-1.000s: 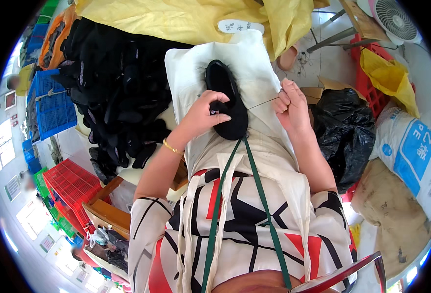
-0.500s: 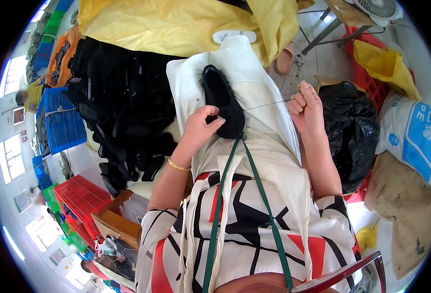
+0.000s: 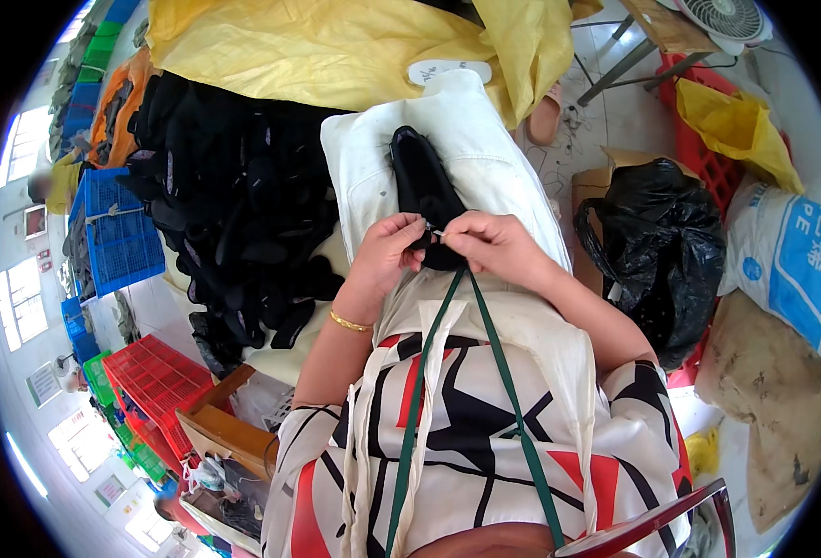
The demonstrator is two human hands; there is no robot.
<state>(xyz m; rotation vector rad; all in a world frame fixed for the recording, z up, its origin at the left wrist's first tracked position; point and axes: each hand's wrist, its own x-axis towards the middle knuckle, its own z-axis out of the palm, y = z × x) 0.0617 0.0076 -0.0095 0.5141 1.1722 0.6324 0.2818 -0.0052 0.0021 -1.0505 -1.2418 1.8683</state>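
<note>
A black cloth shoe [image 3: 421, 181] lies on the white apron [image 3: 499, 163] over my lap, its toe end toward me. My left hand [image 3: 387, 253] pinches the shoe's black material near the toe with thumb and forefinger. From the right, my right hand [image 3: 496, 244] reaches over the toe, its thumb and forefinger pressed together almost against the left fingertips. A tiny pale, shiny bit shows between the two hands; what the right fingers hold is too small to name. A green strap runs up to the toe end of the shoe.
A large heap of black shoes [image 3: 233, 186] lies at my left. Yellow sheeting [image 3: 317, 46] with a white insole [image 3: 449, 72] spreads beyond my lap. At my right stand a black plastic bag [image 3: 657, 251] and a white-and-blue sack [image 3: 782, 260]. Red crates [image 3: 154, 381] are lower left.
My right hand has come in from the far right, where it held a dark thread taut, to the shoe's toe. My left hand has shifted slightly and now pinches beside it.
</note>
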